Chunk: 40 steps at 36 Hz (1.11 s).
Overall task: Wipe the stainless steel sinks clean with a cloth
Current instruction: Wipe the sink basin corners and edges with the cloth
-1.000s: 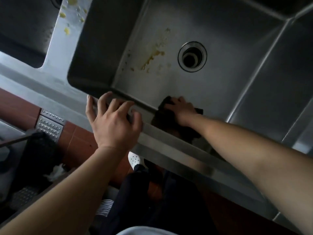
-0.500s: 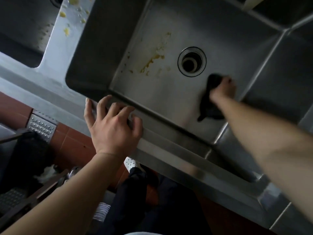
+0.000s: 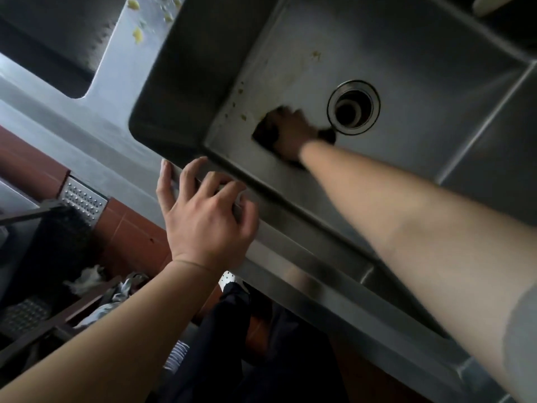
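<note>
Head view. The stainless sink (image 3: 406, 62) fills the upper frame, a deep rectangular basin set askew to the camera, its long axis running from lower left to upper right. The round drain (image 3: 353, 107) sits mid-floor.

The right hand (image 3: 290, 132) is down on the basin floor, just left of the drain, pressing on a dark cloth (image 3: 263, 132). The hand is motion-blurred; I cannot tell whether the fingers curl round the cloth or lie flat on it. The cloth shows as a dark patch at the fingertips, with another dark end (image 3: 327, 135) poking out at the wrist side, touching the drain's rim. Its long axis runs roughly left to right across the floor.

Small yellowish specks (image 3: 242, 116) dot the floor just left of the cloth.

The left hand (image 3: 203, 219) rests on the sink's near rim (image 3: 290, 237), fingers spread wide and bent over the edge, holding nothing.

A second basin (image 3: 49, 45) lies at far left. Yellow scraps (image 3: 138, 34) sit on the divider between the two.

Below the rim: red floor tiles (image 3: 130, 231) and a perforated metal plate (image 3: 82, 200).
</note>
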Each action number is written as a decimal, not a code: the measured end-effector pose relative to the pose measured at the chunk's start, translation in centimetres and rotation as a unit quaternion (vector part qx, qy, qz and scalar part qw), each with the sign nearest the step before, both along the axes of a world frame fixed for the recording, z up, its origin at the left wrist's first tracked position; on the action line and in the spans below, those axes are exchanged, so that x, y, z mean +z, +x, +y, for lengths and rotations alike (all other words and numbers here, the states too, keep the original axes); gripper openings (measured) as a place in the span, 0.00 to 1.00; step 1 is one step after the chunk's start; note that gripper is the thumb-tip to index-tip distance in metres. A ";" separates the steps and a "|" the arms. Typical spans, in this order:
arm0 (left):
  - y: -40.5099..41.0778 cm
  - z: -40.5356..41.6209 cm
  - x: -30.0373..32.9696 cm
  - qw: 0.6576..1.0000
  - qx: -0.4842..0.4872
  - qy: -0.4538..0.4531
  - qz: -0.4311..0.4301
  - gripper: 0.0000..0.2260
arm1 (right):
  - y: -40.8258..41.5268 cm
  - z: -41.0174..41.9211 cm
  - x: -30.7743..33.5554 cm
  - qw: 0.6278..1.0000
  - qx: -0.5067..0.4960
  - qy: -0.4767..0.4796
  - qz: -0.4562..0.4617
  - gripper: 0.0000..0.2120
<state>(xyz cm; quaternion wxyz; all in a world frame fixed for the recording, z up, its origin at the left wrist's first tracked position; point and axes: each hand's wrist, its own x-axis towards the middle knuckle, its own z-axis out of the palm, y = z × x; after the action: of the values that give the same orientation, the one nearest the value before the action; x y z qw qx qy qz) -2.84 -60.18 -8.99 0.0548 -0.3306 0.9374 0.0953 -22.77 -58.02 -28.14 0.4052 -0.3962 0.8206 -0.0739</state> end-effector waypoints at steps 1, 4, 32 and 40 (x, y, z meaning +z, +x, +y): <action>0.0 0.0 0.0 1.000 0.001 -0.001 0.001 0.13 | 2.3 0.6 -0.1 0.999 0.043 0.003 -0.022 0.21; 0.0 0.0 0.0 1.000 0.002 0.000 0.003 0.13 | 7.0 2.8 -0.3 0.993 0.096 0.040 -0.058 0.26; 0.2 -1.1 0.8 0.988 -0.028 0.139 -0.063 0.19 | 7.3 8.4 8.8 0.950 -0.253 0.056 -0.173 0.21; 2.1 -6.3 2.9 0.937 -0.052 0.321 0.127 0.31 | 7.8 8.8 10.7 0.906 -0.395 0.063 -0.136 0.24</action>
<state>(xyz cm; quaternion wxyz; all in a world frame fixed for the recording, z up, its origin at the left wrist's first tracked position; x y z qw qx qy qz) -0.76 -66.53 -6.06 0.0432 -0.2311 0.8719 0.4296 -14.97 -49.23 -17.47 0.4745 0.0010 0.8499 -0.2292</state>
